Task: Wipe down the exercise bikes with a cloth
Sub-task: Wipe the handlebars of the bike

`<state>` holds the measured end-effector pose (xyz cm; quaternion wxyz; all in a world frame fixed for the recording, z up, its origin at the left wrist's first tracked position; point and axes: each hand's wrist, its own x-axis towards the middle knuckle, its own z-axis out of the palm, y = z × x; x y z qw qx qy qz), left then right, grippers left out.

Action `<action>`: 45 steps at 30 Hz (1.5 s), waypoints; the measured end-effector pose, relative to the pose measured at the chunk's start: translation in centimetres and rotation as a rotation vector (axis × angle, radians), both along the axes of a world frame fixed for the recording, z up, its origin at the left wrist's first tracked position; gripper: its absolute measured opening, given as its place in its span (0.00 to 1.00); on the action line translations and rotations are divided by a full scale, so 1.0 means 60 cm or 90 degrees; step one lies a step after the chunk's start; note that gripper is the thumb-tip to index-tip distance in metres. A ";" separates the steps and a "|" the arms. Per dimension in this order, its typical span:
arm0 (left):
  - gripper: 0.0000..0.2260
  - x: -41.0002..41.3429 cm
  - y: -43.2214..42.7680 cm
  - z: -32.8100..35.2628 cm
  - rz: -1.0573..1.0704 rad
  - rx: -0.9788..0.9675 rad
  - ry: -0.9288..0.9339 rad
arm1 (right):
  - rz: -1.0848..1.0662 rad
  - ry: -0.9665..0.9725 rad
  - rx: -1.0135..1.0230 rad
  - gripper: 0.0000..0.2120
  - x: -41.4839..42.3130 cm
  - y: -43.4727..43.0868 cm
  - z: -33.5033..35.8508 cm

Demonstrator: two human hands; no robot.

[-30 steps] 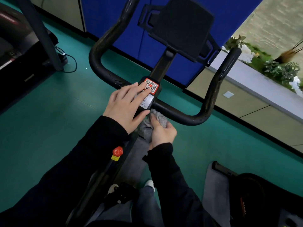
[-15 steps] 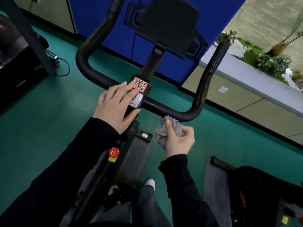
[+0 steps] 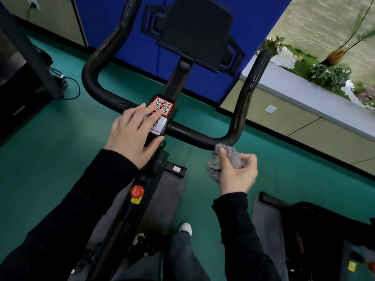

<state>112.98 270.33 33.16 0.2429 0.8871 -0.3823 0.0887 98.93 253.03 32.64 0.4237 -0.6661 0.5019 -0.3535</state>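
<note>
A black exercise bike fills the middle of the view, with a U-shaped handlebar (image 3: 190, 136) and a tablet holder (image 3: 194, 31) on top. My left hand (image 3: 134, 134) lies flat with straight fingers on the centre clamp, touching the QR sticker (image 3: 163, 105). My right hand (image 3: 236, 171) grips a crumpled grey cloth (image 3: 223, 157). The cloth touches the underside of the handlebar at its lower right bend. A red knob (image 3: 137, 191) sits on the bike's frame below my left arm.
Green floor surrounds the bike. A second machine (image 3: 316, 230) on a grey mat stands at the lower right. Dark equipment and a cable (image 3: 71, 86) lie at the left. Blue panels (image 3: 125, 33) and a ledge with plants (image 3: 328, 74) run behind.
My right hand has carried the cloth from the centre clamp rightward along the handlebar to its right bend. My left hand stays on the clamp.
</note>
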 end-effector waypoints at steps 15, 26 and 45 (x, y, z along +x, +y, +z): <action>0.23 -0.007 -0.006 -0.003 0.013 -0.018 0.007 | 0.060 -0.041 -0.235 0.13 0.021 -0.034 0.023; 0.26 -0.005 -0.006 -0.006 0.018 -0.006 0.001 | 0.169 0.088 -0.365 0.11 0.044 -0.042 0.022; 0.19 -0.036 -0.102 0.019 -0.052 0.010 -0.060 | 0.606 0.375 -0.401 0.12 0.101 -0.081 0.080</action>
